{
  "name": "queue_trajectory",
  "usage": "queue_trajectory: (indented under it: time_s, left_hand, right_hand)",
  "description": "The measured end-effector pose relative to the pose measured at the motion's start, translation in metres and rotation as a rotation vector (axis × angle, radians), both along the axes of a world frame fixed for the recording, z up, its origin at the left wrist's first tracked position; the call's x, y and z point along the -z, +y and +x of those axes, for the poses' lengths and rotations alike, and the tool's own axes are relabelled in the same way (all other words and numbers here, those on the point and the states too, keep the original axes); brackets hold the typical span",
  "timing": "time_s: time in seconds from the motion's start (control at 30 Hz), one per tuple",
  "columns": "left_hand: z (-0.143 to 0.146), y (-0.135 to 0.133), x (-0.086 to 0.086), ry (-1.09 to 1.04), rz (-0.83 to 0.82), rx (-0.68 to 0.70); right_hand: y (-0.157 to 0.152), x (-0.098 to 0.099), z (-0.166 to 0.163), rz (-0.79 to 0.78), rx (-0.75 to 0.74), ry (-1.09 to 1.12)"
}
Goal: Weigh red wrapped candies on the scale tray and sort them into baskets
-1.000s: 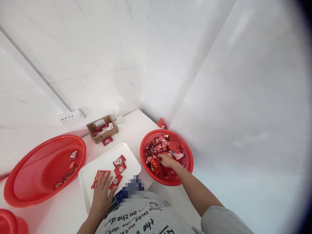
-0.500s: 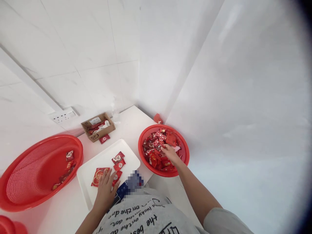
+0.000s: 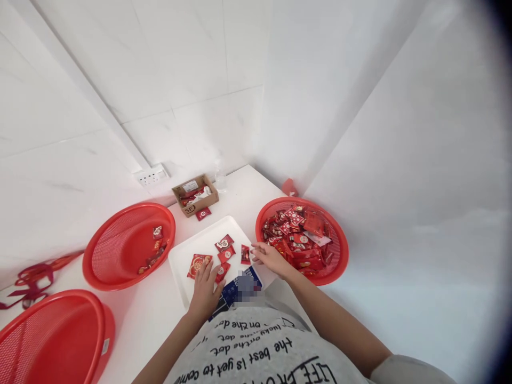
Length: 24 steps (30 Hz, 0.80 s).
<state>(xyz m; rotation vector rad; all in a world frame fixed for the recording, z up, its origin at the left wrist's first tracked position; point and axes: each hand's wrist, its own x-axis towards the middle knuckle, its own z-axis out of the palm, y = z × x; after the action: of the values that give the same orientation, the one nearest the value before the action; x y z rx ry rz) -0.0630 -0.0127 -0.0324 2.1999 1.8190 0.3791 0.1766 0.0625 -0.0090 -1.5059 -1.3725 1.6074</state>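
My left hand [image 3: 206, 287] is open, its fingers spread over a large red packet [image 3: 197, 263] and a small red packet [image 3: 222, 272] on the white tray [image 3: 181, 260]. Two more small packets, a dark red one [image 3: 224, 242] and a bright red one [image 3: 226, 254], overlap farther up the tray. My right hand [image 3: 272, 259] is at the tray's right side, fingers slightly apart. Just beyond its fingertips lies a small red candy packet [image 3: 245, 254]. The red basket [image 3: 342, 250] at right is heaped with red packets [image 3: 306, 258].
A cardboard box [image 3: 204, 202] of packets stands by the wall, with a red packet [image 3: 203, 214] before it. One red basket [image 3: 120, 240] at left holds a few packets; another [image 3: 60, 341] is nearer. A blue printed item [image 3: 230, 292] lies by the tray. Red ribbon [image 3: 38, 280] is far left.
My right hand has moved left from the packet basket to the tray's edge, where a small candy packet now appears. My left hand stays over the packets. The view has shifted left, showing another basket.
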Motion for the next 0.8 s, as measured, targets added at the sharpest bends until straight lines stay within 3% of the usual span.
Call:
queue_trajectory:
  time_s: [0.17,0.23,0.43,0.6,0.8]
  left_hand:
    - [-0.007,-0.002,0.006,0.012,-0.009,-0.025]
    - [-0.009,-0.002,0.007,0.025,-0.005,-0.034]
    - [-0.014,0.004,0.004,0.037,-0.039,0.044]
    - [-0.019,0.012,0.000,-0.017,-0.062,0.162]
    - [0.004,0.029,-0.005,0.011,-0.003,0.020]
  right_hand:
    - [-0.004,0.008,0.002,0.382,0.012,-0.443]
    - [-0.010,0.014,0.010,0.454,-0.018,-0.604]
    - [-0.032,0.031,0.027,0.377,-0.158,-0.802]
    - [-0.033,0.027,0.023,0.290,-0.143,-0.832]
    - [-0.032,0.023,0.020,0.255,-0.146,-0.855]
